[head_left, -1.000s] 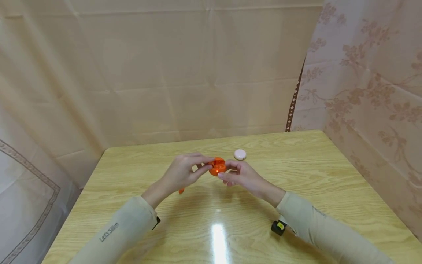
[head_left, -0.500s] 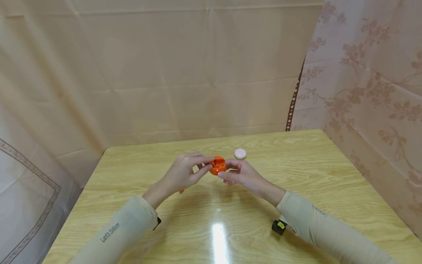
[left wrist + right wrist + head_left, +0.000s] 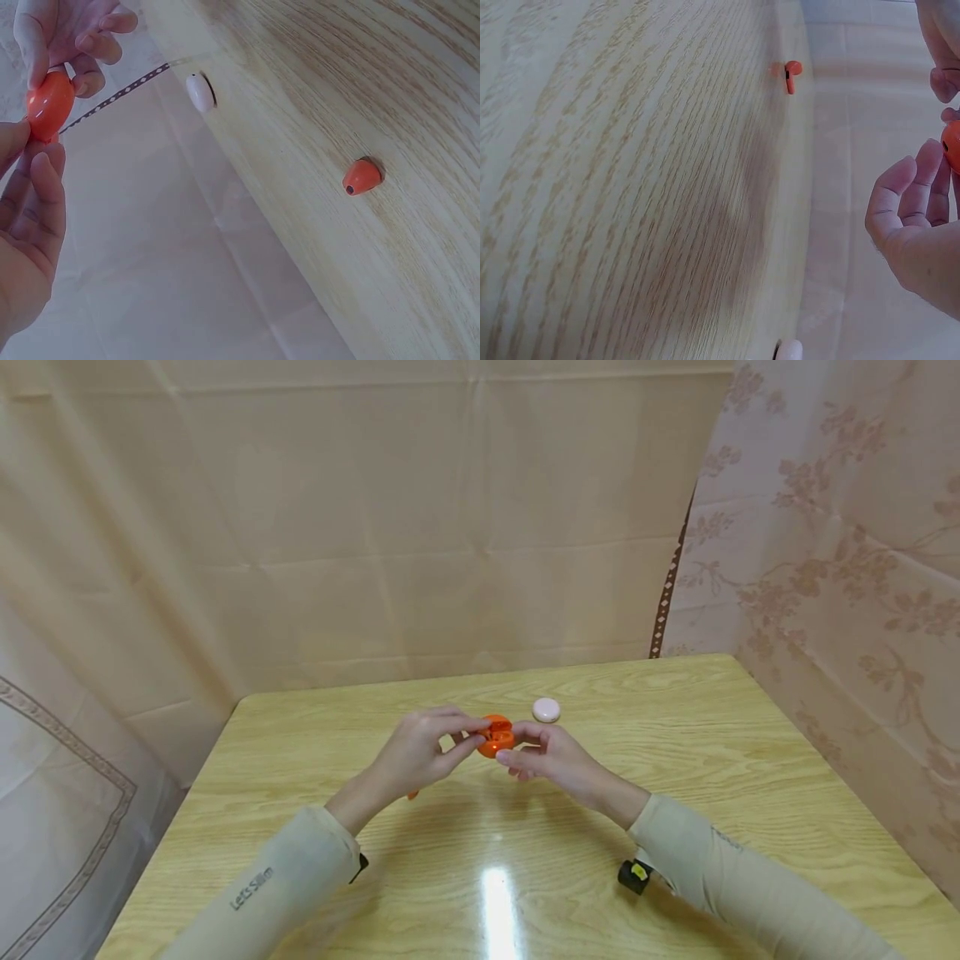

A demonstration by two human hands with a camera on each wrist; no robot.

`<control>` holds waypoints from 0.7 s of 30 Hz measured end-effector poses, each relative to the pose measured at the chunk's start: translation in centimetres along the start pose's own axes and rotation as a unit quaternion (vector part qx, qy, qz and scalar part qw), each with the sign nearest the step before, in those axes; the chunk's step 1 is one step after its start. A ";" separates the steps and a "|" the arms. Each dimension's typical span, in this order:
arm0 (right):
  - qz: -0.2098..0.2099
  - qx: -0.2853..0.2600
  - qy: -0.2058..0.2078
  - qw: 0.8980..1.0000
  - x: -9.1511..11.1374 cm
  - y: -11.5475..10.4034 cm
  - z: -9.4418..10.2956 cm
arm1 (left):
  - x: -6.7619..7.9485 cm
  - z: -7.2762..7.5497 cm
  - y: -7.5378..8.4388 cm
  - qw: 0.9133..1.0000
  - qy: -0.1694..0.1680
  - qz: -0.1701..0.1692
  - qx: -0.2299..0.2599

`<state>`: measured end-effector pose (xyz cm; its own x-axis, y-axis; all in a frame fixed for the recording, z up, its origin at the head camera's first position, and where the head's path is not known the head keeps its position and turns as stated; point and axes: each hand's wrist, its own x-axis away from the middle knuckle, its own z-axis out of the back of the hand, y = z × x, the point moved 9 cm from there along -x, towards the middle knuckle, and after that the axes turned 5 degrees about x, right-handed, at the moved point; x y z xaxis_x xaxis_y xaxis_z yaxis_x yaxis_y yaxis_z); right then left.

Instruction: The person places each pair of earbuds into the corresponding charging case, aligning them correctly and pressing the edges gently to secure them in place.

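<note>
An orange earbud case (image 3: 496, 743) is held above the table, its lid raised and its inside facing up. My left hand (image 3: 420, 746) pinches the case's left end between thumb and fingers. Whether an earbud is between those fingertips is hidden. On the other side my right hand (image 3: 551, 762) grips the case, thumb in front and index finger behind. From the left wrist, the case's rounded orange shell (image 3: 51, 103) shows between both hands. A loose orange earbud (image 3: 791, 75) lies on the table, partly covered by my left hand in the head view (image 3: 412, 794).
A pale pink round case (image 3: 546, 710) sits on the wooden table (image 3: 637, 718), just beyond my right hand. Beige curtain (image 3: 450, 527) hangs behind the table, and flowered cloth (image 3: 847, 568) hangs at the right. A light glare marks the near tabletop.
Both hands stay nearly still around the case. The left fingertips shift very slightly to the right at its end. The loose earbud and the pink case lie where they were.
</note>
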<state>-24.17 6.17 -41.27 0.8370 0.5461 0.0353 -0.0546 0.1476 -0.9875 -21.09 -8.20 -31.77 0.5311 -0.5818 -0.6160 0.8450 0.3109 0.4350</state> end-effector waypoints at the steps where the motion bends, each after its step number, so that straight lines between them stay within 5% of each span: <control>1: 0.000 0.000 0.000 1.000 0.0 0.0 0.0 | 0.0 0.0 0.0 1.000 0.001 0.001 0.003; 21: -0.003 -0.001 0.003 1.000 -0.1 0.1 0.1 | -0.1 0.1 -0.4 1.000 -0.003 0.021 0.017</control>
<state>-24.29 6.18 -41.37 0.8407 0.5400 0.0399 -0.0491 0.1493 -0.9876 -21.46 -8.33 -31.78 0.5654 -0.5736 -0.5927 0.8195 0.3098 0.4821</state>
